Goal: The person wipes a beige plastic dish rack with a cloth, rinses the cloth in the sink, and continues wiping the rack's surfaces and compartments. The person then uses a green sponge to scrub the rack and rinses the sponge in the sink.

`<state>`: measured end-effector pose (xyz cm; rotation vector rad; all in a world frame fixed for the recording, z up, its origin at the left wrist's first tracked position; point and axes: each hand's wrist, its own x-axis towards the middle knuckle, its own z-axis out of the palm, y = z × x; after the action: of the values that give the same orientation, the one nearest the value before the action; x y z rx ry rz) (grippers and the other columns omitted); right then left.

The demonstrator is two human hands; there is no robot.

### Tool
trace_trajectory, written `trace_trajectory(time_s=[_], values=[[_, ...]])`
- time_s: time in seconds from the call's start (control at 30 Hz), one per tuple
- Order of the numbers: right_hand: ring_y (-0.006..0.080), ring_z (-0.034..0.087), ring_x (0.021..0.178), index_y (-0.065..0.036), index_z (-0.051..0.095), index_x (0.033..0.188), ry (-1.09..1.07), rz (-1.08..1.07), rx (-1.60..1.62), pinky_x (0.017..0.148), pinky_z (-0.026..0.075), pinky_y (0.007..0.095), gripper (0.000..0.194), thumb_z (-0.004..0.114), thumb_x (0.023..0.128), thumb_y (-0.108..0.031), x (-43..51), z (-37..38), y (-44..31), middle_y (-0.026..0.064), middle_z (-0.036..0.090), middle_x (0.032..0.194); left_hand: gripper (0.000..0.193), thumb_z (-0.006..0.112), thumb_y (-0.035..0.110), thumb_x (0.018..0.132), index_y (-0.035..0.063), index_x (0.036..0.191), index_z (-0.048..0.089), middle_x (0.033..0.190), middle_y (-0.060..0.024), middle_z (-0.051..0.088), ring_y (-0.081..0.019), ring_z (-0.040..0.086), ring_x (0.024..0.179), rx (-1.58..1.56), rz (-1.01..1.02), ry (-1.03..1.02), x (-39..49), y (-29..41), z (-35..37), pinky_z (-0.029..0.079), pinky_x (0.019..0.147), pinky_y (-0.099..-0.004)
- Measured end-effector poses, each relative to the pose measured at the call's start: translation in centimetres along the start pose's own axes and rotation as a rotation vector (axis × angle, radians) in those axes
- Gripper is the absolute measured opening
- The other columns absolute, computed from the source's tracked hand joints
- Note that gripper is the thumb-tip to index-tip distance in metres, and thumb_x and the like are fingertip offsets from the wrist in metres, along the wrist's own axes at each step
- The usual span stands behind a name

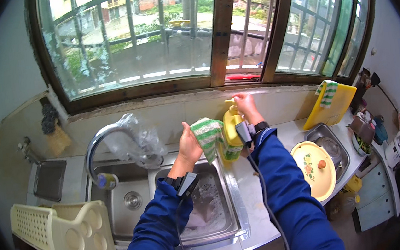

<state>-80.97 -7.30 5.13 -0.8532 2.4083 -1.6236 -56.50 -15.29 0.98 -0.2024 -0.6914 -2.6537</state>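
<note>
My left hand (189, 144) holds a green-and-white striped cloth (208, 134) above the back edge of the right sink basin (207, 196), which has soapy water in it. Just right of the cloth a yellow pump bottle (232, 131) of dish soap stands on the counter behind the sink. The fingers of my right hand (245, 104) are at the bottle's pump head; whether they press it is unclear. The cloth hangs close beside the bottle's left side, below the spout.
A curved chrome faucet (95, 144) and a clear plastic bag (135, 142) are at the left basin (128, 200). A cream plastic rack (62, 228) stands at the left front. To the right are a flowered lid (313, 172), a metal tray (341, 169) and a yellow cutting board (339, 104).
</note>
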Motion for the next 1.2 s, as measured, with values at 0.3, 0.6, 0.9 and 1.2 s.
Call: trace_trajectory(time_s=[0.3,0.6,0.9,1.2], values=[[0.0100,0.051,0.078,-0.001,0.058,0.104,-0.369,-0.236,0.375,0.068,0.046,0.0274,0.050,0.053,0.088,-0.048,-17.4,1.3,-4.2,0.0028,0.057,0.084,0.062,0.026,0.050,0.096,-0.0014,0.120,0.049,0.115,-0.0129,0.058,-0.0253,0.056,0.104,0.105,-0.215,0.098,-14.6,2.7,6.1,0.041,0.094,-0.0380],[0.0142,0.062,0.084,0.000,0.062,0.100,-0.748,0.227,0.806,0.077,0.049,0.0268,0.024,0.068,0.077,-0.004,-35.7,7.0,-6.5,0.0059,0.064,0.096,0.045,0.038,0.035,0.097,0.0012,0.125,0.046,0.120,-0.0104,0.054,-0.0216,0.055,0.107,0.439,-0.373,0.490,-29.8,5.9,4.5,0.044,0.093,-0.0360],[0.0227,0.055,0.101,-0.003,0.056,0.113,-0.602,-0.184,0.171,0.083,0.044,0.0335,0.050,0.072,0.075,-0.032,-43.6,10.6,-8.5,0.0132,0.058,0.106,0.050,0.028,0.037,0.098,-0.0001,0.130,0.039,0.125,-0.0200,0.050,-0.0295,0.052,0.112,0.095,0.051,0.507,-36.1,6.3,6.0,0.042,0.097,-0.0416],[0.0127,0.056,0.090,0.000,0.056,0.108,-1.124,0.167,0.753,0.079,0.046,0.0273,0.025,0.058,0.084,-0.007,-49.8,17.1,-9.8,0.0065,0.061,0.097,0.056,0.056,0.026,0.089,-0.0019,0.134,0.038,0.133,-0.0131,0.043,-0.0204,0.044,0.120,0.711,-0.043,0.537,-43.3,7.8,8.1,0.035,0.101,-0.0318]])
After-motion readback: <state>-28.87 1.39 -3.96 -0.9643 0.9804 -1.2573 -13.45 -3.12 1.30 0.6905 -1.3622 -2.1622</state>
